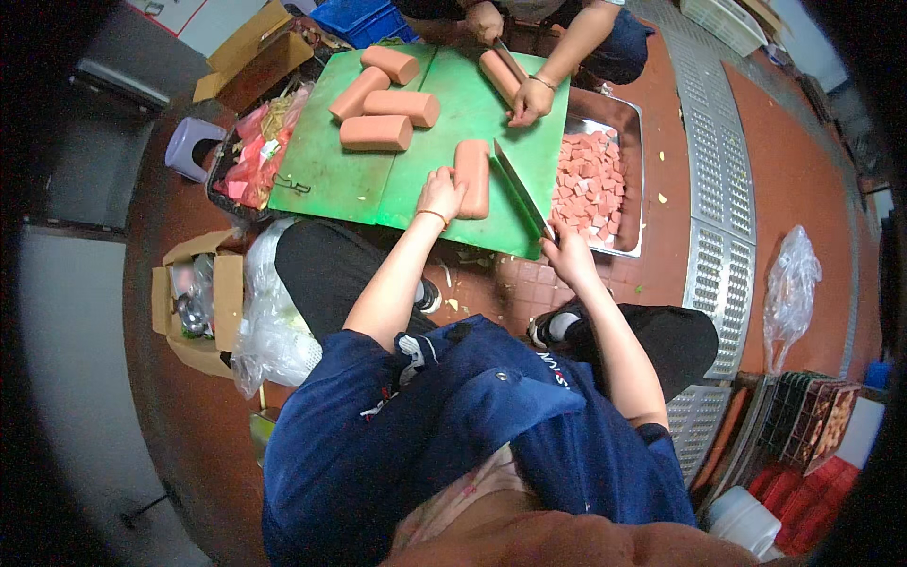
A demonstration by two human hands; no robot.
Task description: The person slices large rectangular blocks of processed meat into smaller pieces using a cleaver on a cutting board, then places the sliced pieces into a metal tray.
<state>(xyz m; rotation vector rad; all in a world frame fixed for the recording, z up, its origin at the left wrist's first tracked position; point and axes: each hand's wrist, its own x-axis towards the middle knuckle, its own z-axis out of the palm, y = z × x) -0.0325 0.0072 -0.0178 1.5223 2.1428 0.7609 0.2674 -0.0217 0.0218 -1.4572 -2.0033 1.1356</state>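
My left hand (pixel 441 193) rests against the left side of a thick pink luncheon-meat log (pixel 472 178) that lies lengthwise before me on a green cutting board (pixel 418 184). In my right hand (pixel 567 249) is the handle of a long kitchen knife (pixel 523 187). Its blade points away from me, just right of the log and apart from it. Several more uncut logs (pixel 377 133) lie together on the far left of the board. Diced pink meat (pixel 587 186) fills part of a steel tray (pixel 633 244) at the board's right.
Across the board a co-worker's hand (pixel 531 101) steadies another log (pixel 500 76), a knife (pixel 509 61) in their other hand. A bin with red plastic bags (pixel 251 152) adjoins the board's left. Open cardboard box (pixel 228 305) and metal floor grating (pixel 719 283) flank me.
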